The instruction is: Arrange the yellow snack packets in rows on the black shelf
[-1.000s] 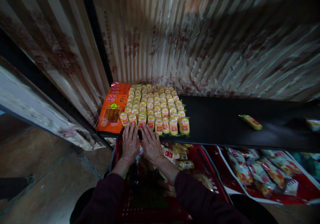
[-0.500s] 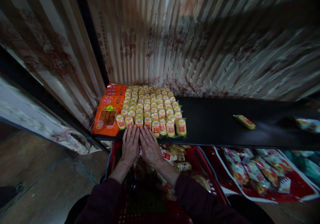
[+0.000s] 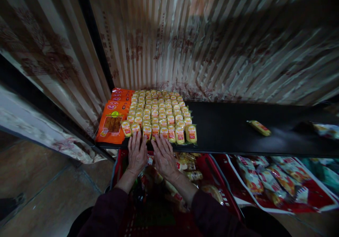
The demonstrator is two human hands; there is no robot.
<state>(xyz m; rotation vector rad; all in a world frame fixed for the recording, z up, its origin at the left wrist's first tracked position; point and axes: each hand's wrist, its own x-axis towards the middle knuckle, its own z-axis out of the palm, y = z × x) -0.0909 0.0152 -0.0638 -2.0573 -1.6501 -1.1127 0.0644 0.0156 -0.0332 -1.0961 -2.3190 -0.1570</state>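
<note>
Rows of small wrapped yellow snack cakes [image 3: 162, 116] with red-and-white labels stand on the left part of a black shelf [image 3: 217, 124]. My left hand [image 3: 137, 153] lies with its fingers stretched out against the front row, near the left end. Just to its right, my right hand [image 3: 164, 156] is also flat, its fingertips at the lower edges of the front cakes. Neither hand grips anything. Left of the cakes lie orange snack packets [image 3: 112, 122] with a brown stick-like food showing through a window.
A single wrapped cake [image 3: 259, 127] lies farther right on the shelf, near another packet [image 3: 326, 130]. Below stand a red basket [image 3: 205, 164] of mixed packets and a tray [image 3: 315, 204] of bagged snacks. A striped curtain [image 3: 164, 36] hangs behind, and a dark post [image 3: 94, 36] rises at the left.
My hands have moved apart, the right one shifting rightward along the front row. The gap between them is wider, and the front cakes between them show more.
</note>
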